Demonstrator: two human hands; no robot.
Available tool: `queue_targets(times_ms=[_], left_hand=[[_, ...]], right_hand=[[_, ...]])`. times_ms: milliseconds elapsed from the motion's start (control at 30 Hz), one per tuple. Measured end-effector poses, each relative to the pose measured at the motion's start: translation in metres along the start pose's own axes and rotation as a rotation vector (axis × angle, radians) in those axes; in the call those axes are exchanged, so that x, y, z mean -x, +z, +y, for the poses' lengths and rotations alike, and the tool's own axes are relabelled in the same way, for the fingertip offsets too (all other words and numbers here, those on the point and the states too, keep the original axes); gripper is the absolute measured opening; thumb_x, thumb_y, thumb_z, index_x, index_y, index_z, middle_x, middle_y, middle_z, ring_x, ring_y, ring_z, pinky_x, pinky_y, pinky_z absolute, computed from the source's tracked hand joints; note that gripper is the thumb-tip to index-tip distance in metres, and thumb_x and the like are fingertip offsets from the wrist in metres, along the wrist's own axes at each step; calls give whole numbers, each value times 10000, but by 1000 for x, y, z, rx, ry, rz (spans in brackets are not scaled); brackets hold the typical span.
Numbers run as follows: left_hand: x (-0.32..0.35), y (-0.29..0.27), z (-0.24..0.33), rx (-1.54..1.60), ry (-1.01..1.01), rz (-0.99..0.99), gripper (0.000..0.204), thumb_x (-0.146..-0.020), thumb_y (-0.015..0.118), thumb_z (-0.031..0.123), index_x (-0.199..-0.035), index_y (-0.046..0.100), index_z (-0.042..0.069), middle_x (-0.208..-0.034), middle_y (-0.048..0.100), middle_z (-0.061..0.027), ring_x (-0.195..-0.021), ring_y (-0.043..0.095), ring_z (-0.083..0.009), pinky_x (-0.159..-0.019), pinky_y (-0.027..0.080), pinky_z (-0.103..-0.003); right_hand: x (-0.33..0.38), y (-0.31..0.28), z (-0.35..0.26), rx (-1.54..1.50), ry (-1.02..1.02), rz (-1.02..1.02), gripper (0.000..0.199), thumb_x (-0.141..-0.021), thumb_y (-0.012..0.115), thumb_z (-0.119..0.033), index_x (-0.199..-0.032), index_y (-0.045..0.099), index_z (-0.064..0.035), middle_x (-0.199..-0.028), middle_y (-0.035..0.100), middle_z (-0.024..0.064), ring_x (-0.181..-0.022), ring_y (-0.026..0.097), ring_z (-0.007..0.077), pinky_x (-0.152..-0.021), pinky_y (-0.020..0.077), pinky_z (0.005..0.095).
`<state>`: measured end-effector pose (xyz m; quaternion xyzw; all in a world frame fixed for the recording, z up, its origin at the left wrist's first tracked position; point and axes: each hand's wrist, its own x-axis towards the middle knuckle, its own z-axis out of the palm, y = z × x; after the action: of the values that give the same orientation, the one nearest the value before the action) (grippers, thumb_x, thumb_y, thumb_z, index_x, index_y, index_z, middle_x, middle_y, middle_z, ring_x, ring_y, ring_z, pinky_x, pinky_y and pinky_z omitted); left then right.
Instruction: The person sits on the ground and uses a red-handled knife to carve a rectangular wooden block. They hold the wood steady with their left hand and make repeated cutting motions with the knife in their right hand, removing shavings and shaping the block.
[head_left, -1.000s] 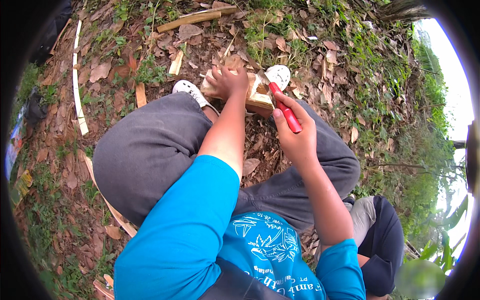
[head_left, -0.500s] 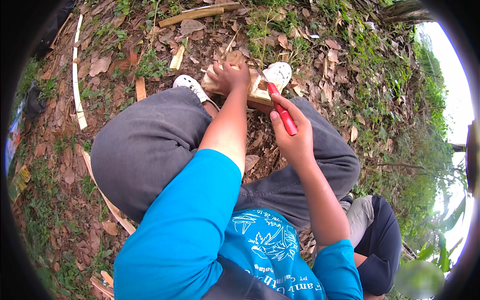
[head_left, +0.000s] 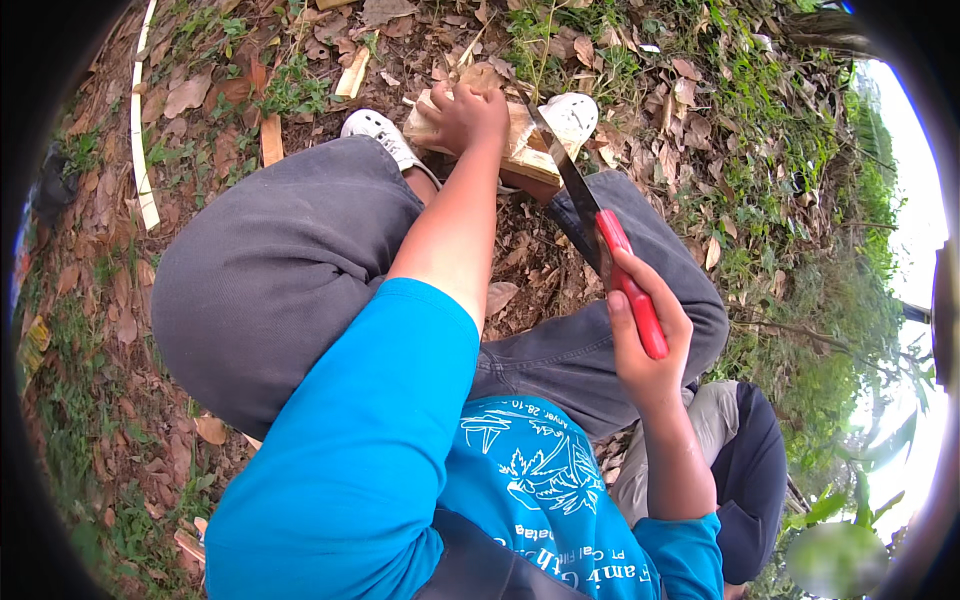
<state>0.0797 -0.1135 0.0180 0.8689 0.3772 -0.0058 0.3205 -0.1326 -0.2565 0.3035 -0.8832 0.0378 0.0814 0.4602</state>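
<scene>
Edges and room: the wood block (head_left: 522, 138) is sitting between two white shoes, the left shoe (head_left: 378, 134) close by its left end and the right shoe (head_left: 573, 118) just beyond its right end. What is bearing its underside is hidden. The red-handled tool (head_left: 573, 172) is slanting past the block's right end, its long dark blade overlapping the right shoe in this view — whether metal is touching either cannot be told. Clear space is showing on the leafy ground (head_left: 525, 255) between the bent legs, and beyond the right shoe. A long pale strip (head_left: 138, 110) is lying well apart on the ground's left side; a short wood piece (head_left: 353, 73) is lying nearer, beyond the left shoe. At the right elbow, a second person's dark clothing (head_left: 752, 470) is crowding the side.

Hand pose: the left arm is reaching straight forward, the left hand (head_left: 472, 118) bearing down on the block's top with fingers curled. The right arm is bending at the elbow; the right hand (head_left: 672, 325) is gripping the red handle — fingers and thumb closed around it, blade pointing forward and left.
</scene>
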Motion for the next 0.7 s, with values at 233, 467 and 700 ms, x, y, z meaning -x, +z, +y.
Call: queue_targets(times_ms=[233, 467, 700], left_hand=[[-3, -23, 13, -31, -47, -118, 377, -859, 576, 475, -1116, 703, 229, -1517, 412, -34, -1495, 236, -342, -1135, 136, -759], [1, -19, 13, 20, -30, -74, 434, -870, 577, 466, -1154, 718, 170, -1542, 406, -71, -1509, 211, -378, -1137, 125, -785], [-11, 7, -2, 36, -35, -18, 377, -829, 599, 441, -1111, 723, 222, -1490, 452, -7, -1439, 302, -303, -1138, 199, -709]], right_hand=[[-55, 28, 16, -153, -24, 19, 368, -956, 652, -28, -1323, 653, -4, -1199, 717, 127, -1107, 624, 123, -992, 469, 275], [-11, 55, 69, -106, -1, 5, 373, -947, 674, -39, -1316, 663, -92, -1139, 744, 130, -966, 671, 112, -888, 511, 279], [-8, 48, 56, -62, -77, 47, 371, -957, 678, -60, -1322, 660, -121, -1091, 738, 162, -910, 706, 163, -848, 526, 300]])
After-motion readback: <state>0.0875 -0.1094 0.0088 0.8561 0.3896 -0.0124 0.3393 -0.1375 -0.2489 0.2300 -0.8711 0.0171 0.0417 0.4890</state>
